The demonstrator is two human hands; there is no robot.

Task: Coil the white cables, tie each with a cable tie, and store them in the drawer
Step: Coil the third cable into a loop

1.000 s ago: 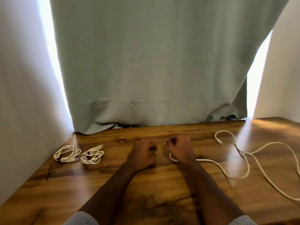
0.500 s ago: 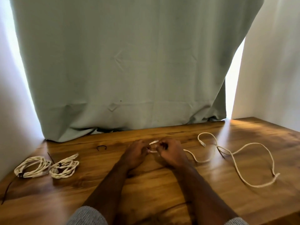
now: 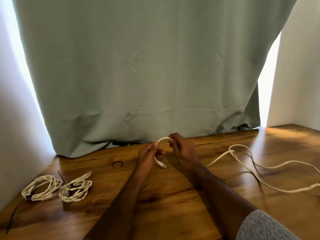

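My left hand [image 3: 147,157] pinches a loose white cable [image 3: 242,159] near its end, and the plug [image 3: 162,165] hangs below my fingers. My right hand [image 3: 183,149] grips the same cable a little further along, so a short arch of cable spans between the two hands above the wooden table [image 3: 164,205]. The rest of this cable trails off to the right in loose loops. Two coiled white cables [image 3: 41,188] [image 3: 76,189] lie side by side at the left, each tied with a dark cable tie.
A small dark curved cable tie [image 3: 117,164] lies on the table left of my hands. A long dark tie [image 3: 13,217] trails from the left coil toward the near edge. A grey-green curtain [image 3: 138,75] hangs behind the table; white walls stand on both sides.
Both hands lifted off the table with the cable end and moved apart, forming an arch of cable between them. The plug now dangles under my left hand. The loose cable shifted on the right.
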